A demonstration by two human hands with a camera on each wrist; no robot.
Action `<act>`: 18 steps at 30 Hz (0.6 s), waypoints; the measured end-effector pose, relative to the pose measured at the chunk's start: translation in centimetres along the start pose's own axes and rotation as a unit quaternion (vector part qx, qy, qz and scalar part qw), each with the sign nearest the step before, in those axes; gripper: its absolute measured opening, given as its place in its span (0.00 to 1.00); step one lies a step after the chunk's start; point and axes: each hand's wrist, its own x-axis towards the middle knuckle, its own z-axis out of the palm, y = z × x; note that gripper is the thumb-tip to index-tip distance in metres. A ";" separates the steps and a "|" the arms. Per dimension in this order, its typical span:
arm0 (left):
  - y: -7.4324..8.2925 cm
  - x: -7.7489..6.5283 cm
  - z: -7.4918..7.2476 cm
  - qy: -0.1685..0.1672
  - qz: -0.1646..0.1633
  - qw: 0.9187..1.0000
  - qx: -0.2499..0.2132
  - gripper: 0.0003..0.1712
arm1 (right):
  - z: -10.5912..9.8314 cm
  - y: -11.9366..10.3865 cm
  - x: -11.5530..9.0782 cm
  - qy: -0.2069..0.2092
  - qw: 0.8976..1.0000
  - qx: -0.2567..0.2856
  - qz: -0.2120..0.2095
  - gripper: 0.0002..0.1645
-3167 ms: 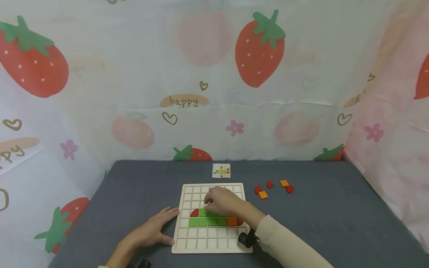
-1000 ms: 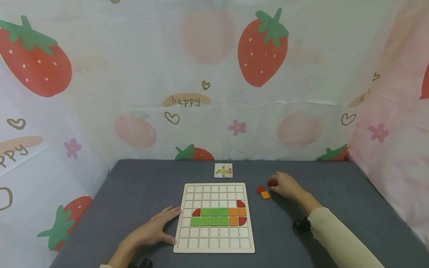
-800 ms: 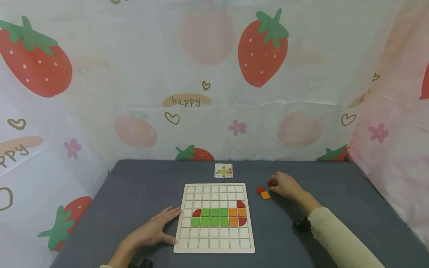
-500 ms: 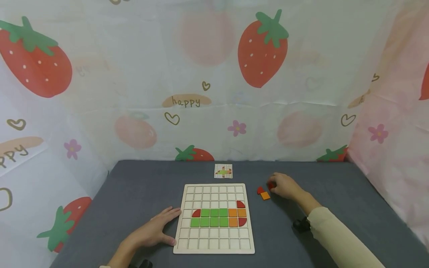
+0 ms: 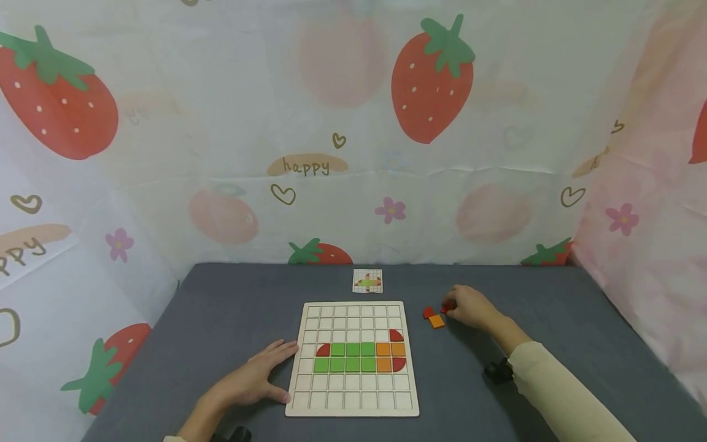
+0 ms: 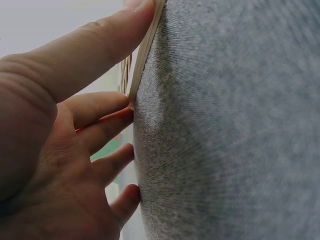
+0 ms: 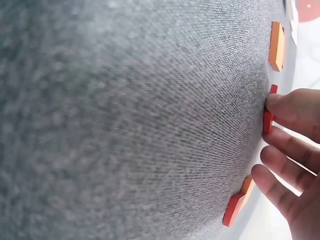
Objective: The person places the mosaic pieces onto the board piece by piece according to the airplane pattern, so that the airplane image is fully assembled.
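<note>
My right hand (image 5: 469,306) is right of the board, with thumb and forefinger pinching a red wooden tile (image 7: 268,121) low on the cloth. My left hand (image 5: 254,374) lies at the left edge of a pale wooden grid board (image 5: 351,412). Its spread fingers and thumb touch that edge, as the left wrist view also shows. Two rows of tiles sit across the board: green squares (image 5: 353,349), orange squares (image 5: 383,349), and rounded red tiles (image 5: 323,350) at the ends. Another rounded red tile (image 5: 396,335) sits one row higher at the right.
Left of my right hand lie a loose red tile (image 5: 428,312) and an orange tile (image 5: 436,321). Another orange tile (image 7: 247,184) and red tile (image 7: 233,207) lie near its other fingers. A small pattern card (image 5: 367,281) lies behind the board.
My right hand has gone from above the board to the loose tiles at the right, uncovering the board's tiles. Over the last second it barely moves. My left hand stays at the board's edge.
</note>
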 end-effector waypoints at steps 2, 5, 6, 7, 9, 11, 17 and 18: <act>0.0 0.0 0.0 0.001 0.000 1.000 0.001 0.58 | 0.0 0.0 -0.1 0.001 1.000 -0.003 0.000 0.10; 0.0 0.0 0.0 0.002 0.002 1.000 0.004 0.58 | -0.1 0.0 -0.1 0.003 1.000 -0.010 0.000 0.10; 0.0 0.0 0.0 0.002 0.002 1.000 0.004 0.58 | -0.1 -0.1 -0.1 0.003 1.000 -0.012 0.000 0.09; 0.0 0.1 0.0 0.003 0.003 1.000 0.005 0.58 | -0.1 -0.1 -0.2 0.003 1.000 -0.013 0.001 0.09; 0.0 0.1 0.1 0.003 0.002 1.000 0.004 0.58 | -0.2 -0.2 -0.2 0.002 1.000 -0.015 0.001 0.09; 0.0 0.1 0.1 0.003 0.002 1.000 0.003 0.58 | -0.4 -0.5 -0.2 0.002 1.000 -0.015 -0.002 0.08; 0.1 0.0 0.1 0.004 -0.004 1.000 0.005 0.58 | -0.9 -1.4 -0.1 0.009 0.999 -0.025 -0.018 0.06; 0.1 0.0 0.1 0.004 -0.006 1.000 0.003 0.58 | -1.0 -1.6 -0.1 0.010 0.999 -0.028 -0.020 0.06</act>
